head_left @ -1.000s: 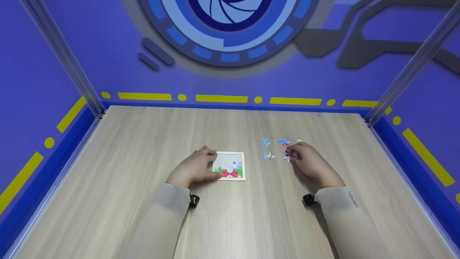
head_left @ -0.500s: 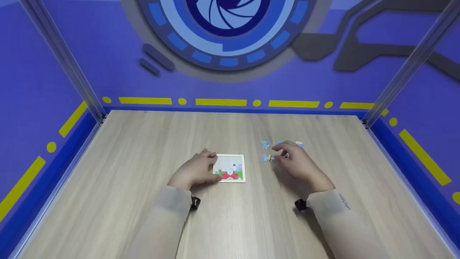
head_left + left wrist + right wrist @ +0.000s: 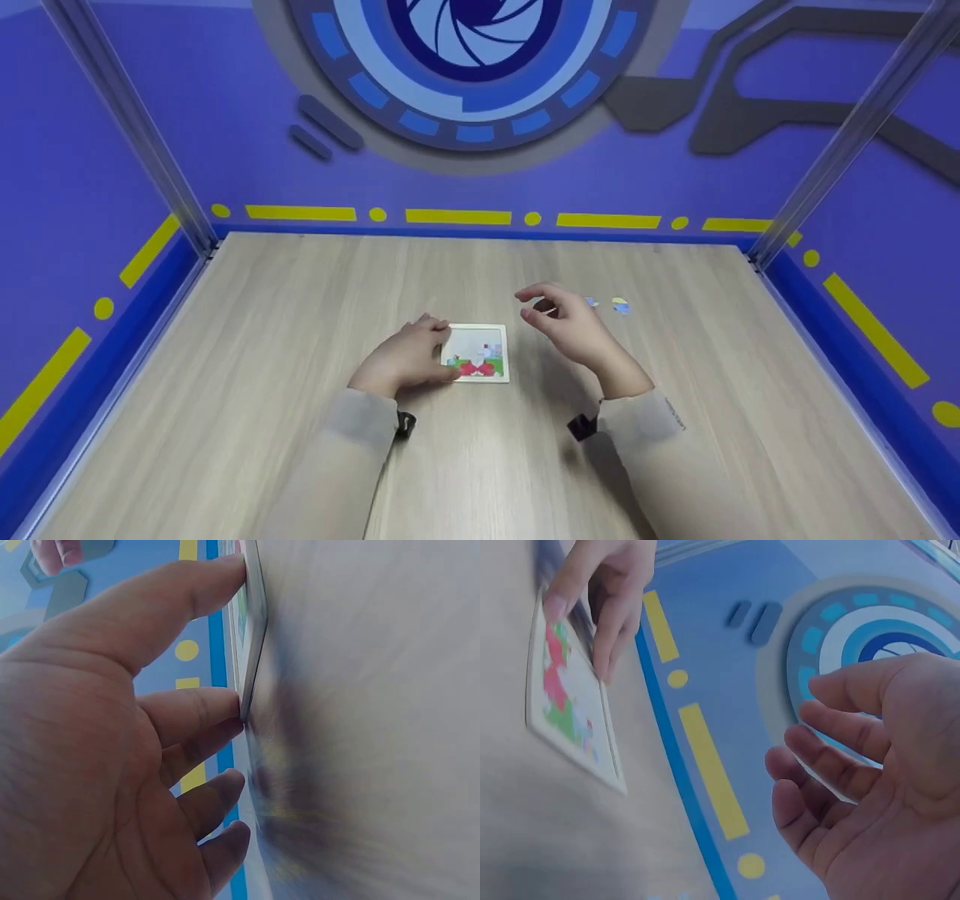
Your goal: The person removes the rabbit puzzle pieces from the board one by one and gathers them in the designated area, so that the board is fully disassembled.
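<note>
A small square jigsaw puzzle tray [image 3: 505, 352] with a pale frame lies on the table, its lower part filled with red and green picture pieces. My left hand [image 3: 405, 354] holds the tray by its left side, thumb at the near corner and index finger at the far one, as the left wrist view also shows. To the right of the tray, my right hand [image 3: 576, 334] hovers above the table with loosely bent fingers. In the right wrist view nothing shows between those fingers [image 3: 847, 694]. A yellow-and-blue puzzle piece [image 3: 620, 305] lies beyond the right hand.
Part of another loose piece [image 3: 592, 302] peeks out behind the right hand, which hides the spots where other pieces lay. Blue printed panels [image 3: 480, 187] wall the wooden table [image 3: 300, 285] at the back and both sides.
My right hand has left the loose piece it was touching and moved left toward the tray, covering other loose pieces. The left hand and the tray keep their place.
</note>
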{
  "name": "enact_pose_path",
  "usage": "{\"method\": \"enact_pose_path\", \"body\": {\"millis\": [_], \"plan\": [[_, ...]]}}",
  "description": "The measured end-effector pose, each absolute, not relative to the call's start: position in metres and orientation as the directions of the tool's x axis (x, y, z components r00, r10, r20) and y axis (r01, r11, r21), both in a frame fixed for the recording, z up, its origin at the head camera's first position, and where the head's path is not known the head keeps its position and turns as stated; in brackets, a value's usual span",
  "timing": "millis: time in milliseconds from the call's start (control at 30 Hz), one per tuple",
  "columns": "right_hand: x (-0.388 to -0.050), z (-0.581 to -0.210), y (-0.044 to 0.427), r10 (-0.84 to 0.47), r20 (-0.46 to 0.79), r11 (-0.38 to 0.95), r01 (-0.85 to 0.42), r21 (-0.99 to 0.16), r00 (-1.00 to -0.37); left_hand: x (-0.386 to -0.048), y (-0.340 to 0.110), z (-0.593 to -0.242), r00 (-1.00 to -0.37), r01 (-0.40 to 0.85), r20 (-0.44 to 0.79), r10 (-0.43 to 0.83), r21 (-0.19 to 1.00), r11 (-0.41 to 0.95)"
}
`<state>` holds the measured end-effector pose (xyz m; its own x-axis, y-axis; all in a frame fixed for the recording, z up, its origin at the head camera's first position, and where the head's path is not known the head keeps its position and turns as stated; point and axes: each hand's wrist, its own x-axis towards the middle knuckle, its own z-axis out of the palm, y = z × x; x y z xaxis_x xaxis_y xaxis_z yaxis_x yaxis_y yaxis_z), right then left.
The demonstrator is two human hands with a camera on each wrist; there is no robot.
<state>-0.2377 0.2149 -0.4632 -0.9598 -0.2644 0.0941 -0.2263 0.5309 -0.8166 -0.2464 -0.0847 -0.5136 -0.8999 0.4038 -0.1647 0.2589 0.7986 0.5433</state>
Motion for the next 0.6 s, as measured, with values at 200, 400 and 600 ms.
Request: {"method": "enact_pose_path", "body": {"millis": [200, 400, 600], "plan": [[-0.235, -0.477, 0.202, -0.257, 0.053, 0.496, -0.179, -0.85, -0.965, -0.247, -0.085, -0.513, -0.901, 0.274, -0.155, 0.405, 0.522, 0.808], [-0.234, -0.497, 0.192, -0.279, -0.003, 0.536, -0.153, -0.83, -0.96, -0.246, -0.084, -0.511, -0.896, 0.291, -0.145, 0.42, 0.522, 0.802], [-0.235, -0.511, 0.18, -0.339, -0.018, 0.598, -0.2, -0.776, -0.941, -0.246, -0.085, -0.512, -0.904, 0.26, -0.158, 0.397, 0.533, 0.805]]}}
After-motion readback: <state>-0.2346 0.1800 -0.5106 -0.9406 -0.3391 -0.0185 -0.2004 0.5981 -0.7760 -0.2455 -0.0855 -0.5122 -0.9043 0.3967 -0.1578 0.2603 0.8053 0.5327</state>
